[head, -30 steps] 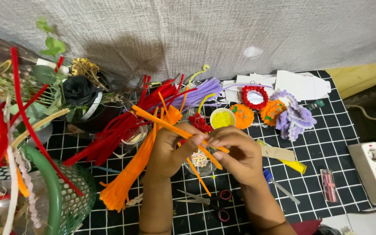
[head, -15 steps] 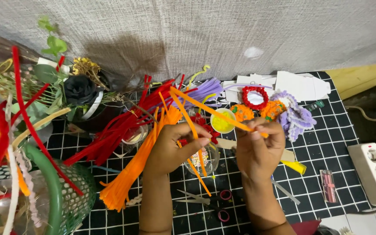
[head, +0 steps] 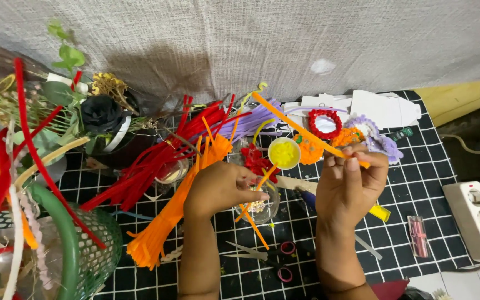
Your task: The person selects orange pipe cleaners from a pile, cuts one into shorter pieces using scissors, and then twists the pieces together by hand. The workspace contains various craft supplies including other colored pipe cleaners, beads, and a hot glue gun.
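View from above of 2 hands at work over a black mat (head: 418, 183) with a white grid. The right hand (head: 350, 186) is curled, its fingertips pinched on an orange pipe cleaner (head: 306, 130) near that stem's lower end; the stem runs straight from the fingers toward 10 o'clock, above a yellow round lid (head: 284, 153) and a red ring (head: 324, 123). The left hand (head: 223, 186) is closed loosely, thumb and forefinger pinched on a second orange stem (head: 256, 222) that slants down toward 5 o'clock over a small glass jar (head: 262, 205).

At 9 o'clock of the left hand lies a bundle of orange pipe cleaners (head: 165, 222), fanned at its lower end; beyond it, toward 10 o'clock, a bundle of red pipe cleaners (head: 151, 161). A purple bundle (head: 256, 119) lies at 12 o'clock. At 6 o'clock, between the 2 forearms, lie scissors (head: 268, 258) with red-ringed handles. A purple flower (head: 379, 139) sits at 1 o'clock of the right hand, just beside white paper scraps (head: 384, 108). A white power strip (head: 476, 222) lies at 3 o'clock, well apart. A green mesh basket (head: 90, 255) stands at 8 o'clock, and a black rose (head: 101, 114) at 10 o'clock.
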